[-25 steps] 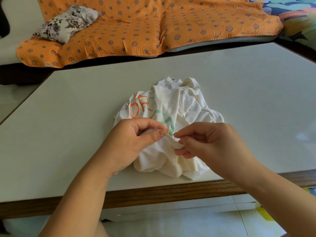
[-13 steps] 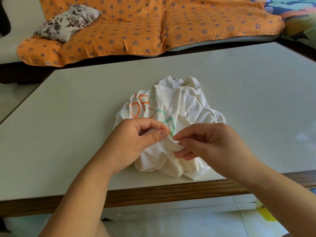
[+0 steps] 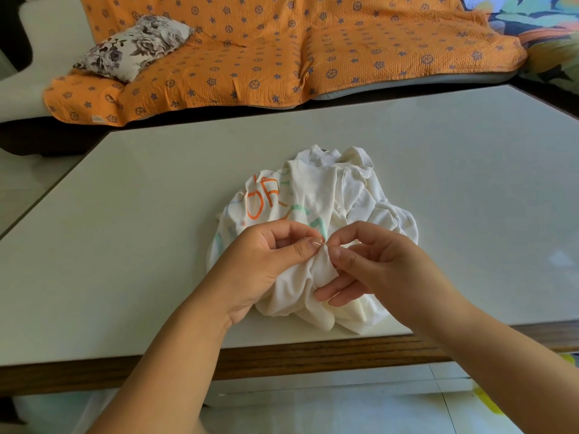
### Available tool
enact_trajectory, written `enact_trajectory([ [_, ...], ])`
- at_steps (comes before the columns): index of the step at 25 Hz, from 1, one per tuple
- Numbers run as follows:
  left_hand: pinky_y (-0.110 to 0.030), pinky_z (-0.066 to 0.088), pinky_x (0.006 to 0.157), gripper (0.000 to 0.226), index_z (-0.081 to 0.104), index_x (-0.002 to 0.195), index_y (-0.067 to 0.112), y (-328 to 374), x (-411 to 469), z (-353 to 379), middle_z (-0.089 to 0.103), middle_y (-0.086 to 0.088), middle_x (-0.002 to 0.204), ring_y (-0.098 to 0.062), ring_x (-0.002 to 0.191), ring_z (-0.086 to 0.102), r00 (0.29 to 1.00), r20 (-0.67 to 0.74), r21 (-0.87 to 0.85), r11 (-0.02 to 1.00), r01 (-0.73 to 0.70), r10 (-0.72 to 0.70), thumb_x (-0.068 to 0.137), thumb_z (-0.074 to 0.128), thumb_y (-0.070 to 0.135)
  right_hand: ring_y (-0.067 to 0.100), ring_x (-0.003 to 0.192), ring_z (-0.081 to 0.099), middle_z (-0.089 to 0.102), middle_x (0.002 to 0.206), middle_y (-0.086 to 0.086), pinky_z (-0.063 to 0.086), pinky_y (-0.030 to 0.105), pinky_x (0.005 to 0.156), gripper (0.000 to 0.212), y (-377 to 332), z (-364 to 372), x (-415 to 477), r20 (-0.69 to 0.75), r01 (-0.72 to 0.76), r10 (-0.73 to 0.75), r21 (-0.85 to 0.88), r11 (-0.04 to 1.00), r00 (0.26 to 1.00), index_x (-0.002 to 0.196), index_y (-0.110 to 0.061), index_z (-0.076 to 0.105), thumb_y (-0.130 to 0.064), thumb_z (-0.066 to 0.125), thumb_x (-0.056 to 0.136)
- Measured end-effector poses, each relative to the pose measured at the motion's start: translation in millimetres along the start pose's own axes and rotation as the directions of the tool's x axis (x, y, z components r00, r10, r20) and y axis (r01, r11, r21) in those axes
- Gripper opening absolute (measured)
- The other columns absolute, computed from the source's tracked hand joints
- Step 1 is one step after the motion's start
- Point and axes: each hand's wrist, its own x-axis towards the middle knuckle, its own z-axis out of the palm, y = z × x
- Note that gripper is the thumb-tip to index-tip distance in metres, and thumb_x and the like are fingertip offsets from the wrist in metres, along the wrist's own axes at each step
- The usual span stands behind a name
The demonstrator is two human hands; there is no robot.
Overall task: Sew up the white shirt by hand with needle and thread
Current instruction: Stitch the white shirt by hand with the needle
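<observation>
White shirt (image 3: 329, 195), crumpled, with orange and green lettering, lies at centre frame on the pale surface (image 3: 156, 214), near its wooden front edge. Left hand (image 3: 263, 264) pinches a raised fold between thumb and forefinger. Right hand (image 3: 385, 264) pinches the same fold from the right, its lower fingers loosely extended. Needle (image 3: 319, 244): a thin glint between the two thumbs. Orange cover (image 3: 282, 51) and floral cushion (image 3: 134, 47) occupy the upper frame.

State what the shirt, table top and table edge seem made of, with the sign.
Shirt: soft matt cloth, probably cotton knit; it bunches in loose folds. Table top: hard, smooth, pale, slightly glossy, perhaps glass or laminate; faint reflections. Table edge: brown wood or veneer; visible grain.
</observation>
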Motion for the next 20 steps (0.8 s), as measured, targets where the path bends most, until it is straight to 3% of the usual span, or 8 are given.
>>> enact_trajectory([
  [3,-0.017,0.052,0.077,0.013,0.076,0.08,0.02,-1.3,-0.1,3.8,0.073,0.002,0.081,-0.007,0.083,0.068,1.0,0.003,0.009,1.0,0.008,-0.008,0.069,0.071,0.025,0.03,0.07,0.074,0.072,0.068,0.007,0.062,0.038,0.07,0.003,1.5,4.2,0.6,-0.013,0.01,-0.01,-0.04,0.999,1.0,0.101,-0.011,0.052,-0.01,0.051,0.099],
  [5,-0.019,0.051,0.078,0.015,0.075,0.082,0.019,-2.7,-0.1,6.4,0.072,0.001,0.08,-0.007,0.083,0.067,1.0,-0.019,0.038,0.999,0.006,-0.006,0.07,0.072,0.028,0.024,0.071,0.074,0.073,0.073,0.006,0.061,0.033,0.072,0.013,2.3,6.4,0.6,-0.014,0.031,-0.033,-0.107,0.994,0.999,0.106,-0.017,0.05,-0.006,0.045,0.101],
  [8,-0.037,0.054,0.089,0.026,0.077,0.086,0.022,-5.2,0.5,7.8,0.071,-0.011,0.09,-0.018,0.091,0.067,0.997,-0.072,0.138,0.99,0.028,-0.018,0.068,0.073,0.04,0.014,0.074,0.074,0.074,0.084,0.007,0.058,0.022,0.075,0.024,2.1,9.2,-0.8,-0.012,0.056,-0.059,-0.175,0.983,0.998,0.108,-0.022,0.053,-0.004,0.039,0.101],
  [11,-0.045,0.055,0.091,0.025,0.077,0.087,0.025,-5.4,0.8,7.6,0.073,-0.009,0.093,-0.022,0.092,0.069,0.995,-0.097,0.175,0.984,0.039,-0.022,0.07,0.073,0.042,0.01,0.077,0.074,0.075,0.09,0.001,0.057,0.023,0.079,0.015,2.2,13.0,-0.9,-0.008,0.061,-0.064,-0.176,0.982,0.998,0.106,-0.023,0.054,-0.013,0.043,0.101],
  [16,-0.036,0.057,0.083,0.022,0.076,0.083,0.03,-4.6,1.3,8.4,0.074,-0.001,0.087,-0.018,0.089,0.071,0.992,-0.129,0.216,0.976,0.032,-0.003,0.067,0.071,0.045,0.009,0.07,0.072,0.073,0.087,0.002,0.06,0.029,0.073,0.009,7.5,15.9,5.2,-0.087,0.079,-0.101,-0.231,0.97,0.991,0.096,-0.021,0.052,-0.016,0.047,0.101],
  [20,-0.027,0.054,0.083,0.005,0.075,0.085,0.029,-4.6,2.5,5.6,0.074,0.005,0.088,-0.015,0.091,0.069,0.988,-0.157,0.251,0.967,0.031,0.009,0.084,0.071,0.032,0.009,0.065,0.069,0.069,0.084,-0.003,0.054,0.029,0.058,0.01,7.4,12.7,12.1,-0.192,0.106,-0.171,-0.308,0.945,0.966,0.096,-0.023,0.05,-0.022,0.042,0.103],
])
